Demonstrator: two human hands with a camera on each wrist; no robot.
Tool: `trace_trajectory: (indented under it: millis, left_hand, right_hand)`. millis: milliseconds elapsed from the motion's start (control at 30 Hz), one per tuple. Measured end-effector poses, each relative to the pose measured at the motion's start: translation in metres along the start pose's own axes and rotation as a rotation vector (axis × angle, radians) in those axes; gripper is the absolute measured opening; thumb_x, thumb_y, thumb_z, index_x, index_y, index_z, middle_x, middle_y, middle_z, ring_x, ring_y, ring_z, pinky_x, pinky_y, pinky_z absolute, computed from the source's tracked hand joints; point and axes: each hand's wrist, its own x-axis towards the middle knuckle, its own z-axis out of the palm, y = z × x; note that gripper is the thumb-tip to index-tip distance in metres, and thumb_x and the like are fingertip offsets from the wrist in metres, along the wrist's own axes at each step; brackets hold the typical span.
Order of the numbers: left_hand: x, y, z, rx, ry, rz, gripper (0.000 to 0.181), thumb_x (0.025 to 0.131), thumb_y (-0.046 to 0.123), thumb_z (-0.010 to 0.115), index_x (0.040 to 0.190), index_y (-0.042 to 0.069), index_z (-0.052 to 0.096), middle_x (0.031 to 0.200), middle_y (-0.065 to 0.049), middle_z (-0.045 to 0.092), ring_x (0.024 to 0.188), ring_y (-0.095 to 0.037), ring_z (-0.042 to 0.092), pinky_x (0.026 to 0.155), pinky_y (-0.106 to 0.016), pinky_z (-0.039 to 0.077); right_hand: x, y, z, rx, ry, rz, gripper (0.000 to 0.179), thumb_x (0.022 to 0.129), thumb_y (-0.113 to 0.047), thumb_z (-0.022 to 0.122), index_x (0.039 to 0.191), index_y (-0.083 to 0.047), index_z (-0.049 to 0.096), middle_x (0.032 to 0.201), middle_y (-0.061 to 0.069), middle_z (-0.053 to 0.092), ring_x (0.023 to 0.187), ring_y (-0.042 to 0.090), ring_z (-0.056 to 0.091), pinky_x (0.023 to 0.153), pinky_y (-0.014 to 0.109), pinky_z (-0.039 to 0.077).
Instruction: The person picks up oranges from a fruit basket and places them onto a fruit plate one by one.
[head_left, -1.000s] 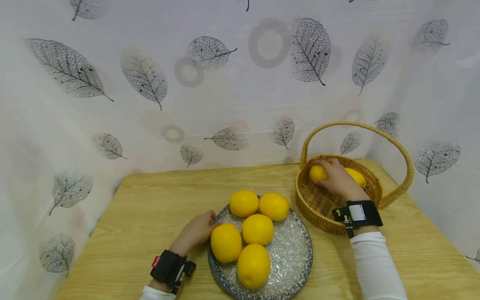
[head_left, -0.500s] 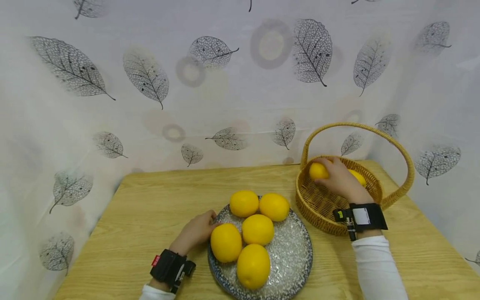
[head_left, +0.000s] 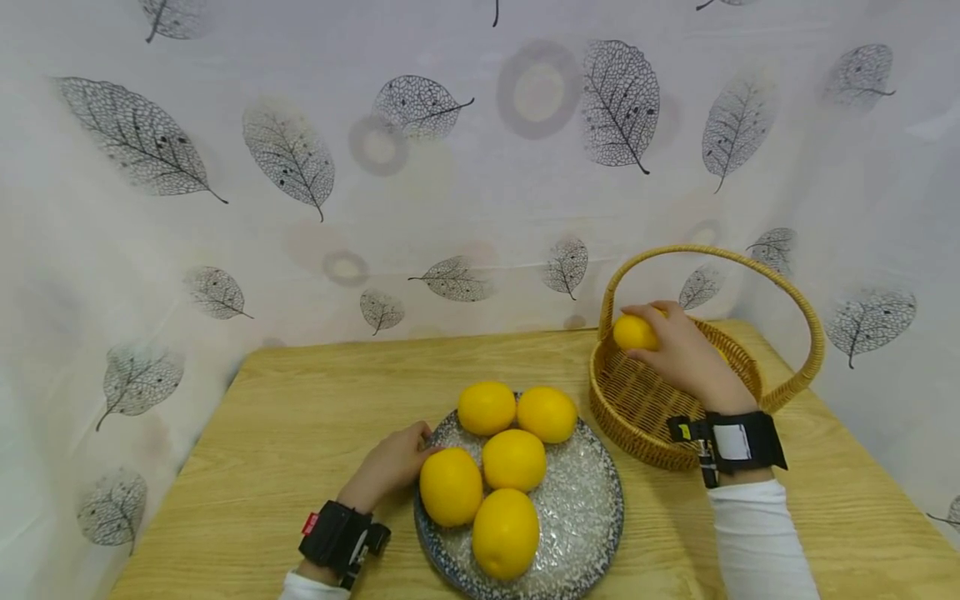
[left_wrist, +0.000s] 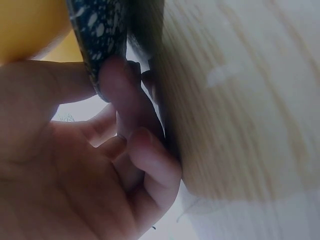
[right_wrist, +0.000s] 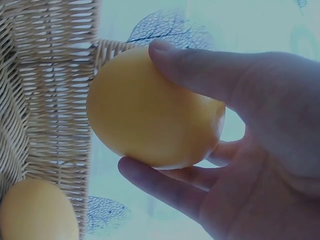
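Observation:
My right hand (head_left: pixel 688 357) grips a lemon (head_left: pixel 633 332) between thumb and fingers, over the back left of the wicker basket (head_left: pixel 621 429). In the right wrist view this lemon appears near the basket wall, with a second lemon (right_wrist: pixel 37 212) inside the basket; my hand mostly hides that one in the head view. My left hand (head_left: pixel 390 465) holds the left rim of a speckled grey plate (head_left: pixel 581 517). The left wrist view has the thumb over the plate's edge (left_wrist: pixel 97 42) and fingers beneath it. Several lemons (head_left: pixel 514 460) lie on the plate's left and back parts.
The basket's tall arched handle (head_left: pixel 813 333) rises around my right forearm's far side. Plate and basket stand close together on a wooden table (head_left: pixel 322 392). A leaf-patterned curtain (head_left: pixel 465 192) hangs behind the table and along its sides.
My right hand has lifted the lemon slightly up and toward the basket's back left rim. The left hand and the plate have stayed in place.

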Motion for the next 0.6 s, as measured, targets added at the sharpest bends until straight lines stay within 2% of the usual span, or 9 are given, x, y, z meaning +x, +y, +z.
trace_trajectory:
  millis: [600]
  left_hand:
    - [0.0,0.001,0.0,-0.011,0.01,0.007,0.022,0.094,0.028,0.061,0.101,0.007,0.061,0.067,-0.003,0.054,0.056,-0.014,0.046,0.052,-0.026,0.035]
  right_hand:
    - [-0.005,-0.016,-0.008,-0.008,0.019,0.002,0.059,0.087,-0.013,0.069,0.14,-0.003,0.046,0.14,0.04,0.034,0.116,0.053,0.047,0.093,0.068,0.045]
